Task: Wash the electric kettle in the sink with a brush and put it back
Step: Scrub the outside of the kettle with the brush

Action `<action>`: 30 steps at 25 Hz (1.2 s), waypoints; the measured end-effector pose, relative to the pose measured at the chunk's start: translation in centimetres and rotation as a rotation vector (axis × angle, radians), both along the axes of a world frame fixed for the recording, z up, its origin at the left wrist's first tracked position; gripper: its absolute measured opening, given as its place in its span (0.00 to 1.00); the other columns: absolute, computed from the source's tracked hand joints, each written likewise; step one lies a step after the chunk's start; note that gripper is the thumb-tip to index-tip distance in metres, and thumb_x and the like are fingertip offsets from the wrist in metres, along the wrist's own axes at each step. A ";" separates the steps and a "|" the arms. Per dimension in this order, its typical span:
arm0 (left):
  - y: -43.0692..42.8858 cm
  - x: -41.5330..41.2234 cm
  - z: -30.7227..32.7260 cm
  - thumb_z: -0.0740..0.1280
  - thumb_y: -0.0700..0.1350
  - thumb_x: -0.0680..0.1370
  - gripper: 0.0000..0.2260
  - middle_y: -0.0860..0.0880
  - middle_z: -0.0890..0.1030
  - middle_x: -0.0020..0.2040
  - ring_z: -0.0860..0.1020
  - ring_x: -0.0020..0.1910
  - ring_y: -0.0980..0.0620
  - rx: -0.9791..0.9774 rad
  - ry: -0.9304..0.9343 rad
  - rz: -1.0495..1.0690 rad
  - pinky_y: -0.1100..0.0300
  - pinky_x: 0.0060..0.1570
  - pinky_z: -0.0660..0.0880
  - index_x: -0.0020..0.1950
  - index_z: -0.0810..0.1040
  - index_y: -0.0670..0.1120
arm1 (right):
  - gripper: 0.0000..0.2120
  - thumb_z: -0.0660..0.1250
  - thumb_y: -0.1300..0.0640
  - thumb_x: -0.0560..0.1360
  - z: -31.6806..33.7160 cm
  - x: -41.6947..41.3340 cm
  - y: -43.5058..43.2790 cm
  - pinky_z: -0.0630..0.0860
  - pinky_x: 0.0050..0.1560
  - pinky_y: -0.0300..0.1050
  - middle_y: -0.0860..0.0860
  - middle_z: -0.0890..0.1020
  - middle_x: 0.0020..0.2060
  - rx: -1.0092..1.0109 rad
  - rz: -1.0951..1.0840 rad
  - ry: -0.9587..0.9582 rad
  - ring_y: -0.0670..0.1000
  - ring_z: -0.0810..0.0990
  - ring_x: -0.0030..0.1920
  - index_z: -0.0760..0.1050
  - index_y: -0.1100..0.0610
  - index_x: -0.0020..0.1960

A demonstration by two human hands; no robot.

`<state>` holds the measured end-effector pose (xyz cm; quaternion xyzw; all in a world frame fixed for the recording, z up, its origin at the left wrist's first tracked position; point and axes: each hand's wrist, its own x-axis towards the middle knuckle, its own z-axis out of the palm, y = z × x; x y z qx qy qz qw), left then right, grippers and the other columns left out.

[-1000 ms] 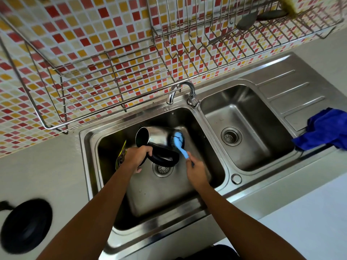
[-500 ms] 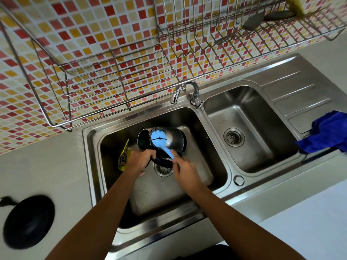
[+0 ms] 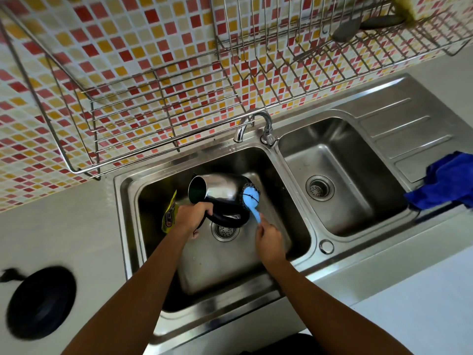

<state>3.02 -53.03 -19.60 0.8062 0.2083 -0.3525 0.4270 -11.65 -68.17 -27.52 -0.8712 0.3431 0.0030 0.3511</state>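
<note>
A steel electric kettle (image 3: pixel 220 188) with a black handle lies on its side over the left sink basin (image 3: pixel 230 262), its open mouth facing left. My left hand (image 3: pixel 192 217) grips the black handle. My right hand (image 3: pixel 268 239) holds the thin handle of a light blue brush (image 3: pixel 250 198), whose round head presses against the kettle's base end on the right. The kettle's black round power base (image 3: pixel 41 302) sits on the counter at the lower left.
A yellow packet (image 3: pixel 170 213) leans on the left wall of the basin. The tap (image 3: pixel 253 126) stands behind it. The right basin (image 3: pixel 340 175), a blue cloth (image 3: pixel 445 183) on the drainboard, and wire dish racks (image 3: pixel 153 98) overhang the sink.
The brush head has swept from the middle of the kettle's side back to its base end on the right. My left hand keeps its hold on the handle.
</note>
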 end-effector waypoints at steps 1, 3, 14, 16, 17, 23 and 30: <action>-0.1 0.0 0.1 0.71 0.48 0.56 0.15 0.47 0.67 0.33 0.66 0.36 0.46 -0.001 0.003 -0.005 0.58 0.32 0.66 0.38 0.74 0.44 | 0.21 0.58 0.57 0.81 0.0 -0.1 0.2 0.73 0.43 0.47 0.60 0.82 0.47 0.038 -0.010 -0.036 0.60 0.81 0.46 0.67 0.56 0.74; -0.2 0.1 0.1 0.71 0.47 0.58 0.13 0.47 0.69 0.35 0.67 0.37 0.47 -0.009 -0.004 0.002 0.57 0.33 0.67 0.39 0.75 0.44 | 0.21 0.60 0.57 0.81 0.5 -0.6 1.8 0.75 0.42 0.47 0.58 0.82 0.44 0.143 0.086 -0.197 0.56 0.81 0.42 0.68 0.55 0.73; -0.1 0.3 0.5 0.70 0.45 0.62 0.13 0.46 0.70 0.41 0.67 0.39 0.48 -0.001 -0.034 -0.006 0.53 0.40 0.67 0.44 0.76 0.46 | 0.19 0.60 0.56 0.81 -0.5 -1.0 0.4 0.70 0.32 0.39 0.46 0.76 0.31 0.319 -0.019 -0.195 0.41 0.73 0.27 0.72 0.52 0.71; -0.1 0.3 0.4 0.71 0.45 0.62 0.14 0.46 0.71 0.41 0.68 0.40 0.48 -0.009 -0.032 -0.018 0.54 0.39 0.68 0.45 0.77 0.45 | 0.19 0.60 0.56 0.81 -1.2 -0.8 -0.3 0.73 0.37 0.42 0.50 0.79 0.34 0.263 -0.167 -0.071 0.47 0.78 0.33 0.72 0.53 0.71; -0.2 0.2 0.5 0.70 0.46 0.61 0.14 0.46 0.70 0.41 0.68 0.40 0.48 -0.009 -0.032 -0.025 0.54 0.39 0.68 0.45 0.77 0.45 | 0.19 0.59 0.56 0.81 -1.2 -0.8 -0.2 0.73 0.39 0.42 0.52 0.80 0.36 0.266 -0.183 -0.071 0.50 0.78 0.34 0.72 0.53 0.71; -0.1 0.4 0.4 0.70 0.47 0.55 0.19 0.45 0.71 0.41 0.69 0.41 0.47 -0.038 0.030 0.049 0.57 0.36 0.69 0.43 0.76 0.45 | 0.20 0.59 0.58 0.81 -0.9 -2.0 2.3 0.70 0.37 0.41 0.44 0.73 0.32 0.341 -0.062 -0.197 0.41 0.71 0.29 0.67 0.51 0.72; -0.2 0.1 0.2 0.70 0.45 0.60 0.16 0.44 0.68 0.41 0.67 0.41 0.47 -0.050 0.015 0.056 0.55 0.37 0.66 0.45 0.74 0.46 | 0.19 0.60 0.56 0.81 0.0 -1.1 2.9 0.76 0.40 0.46 0.51 0.81 0.40 0.367 0.046 -0.273 0.46 0.77 0.36 0.70 0.53 0.72</action>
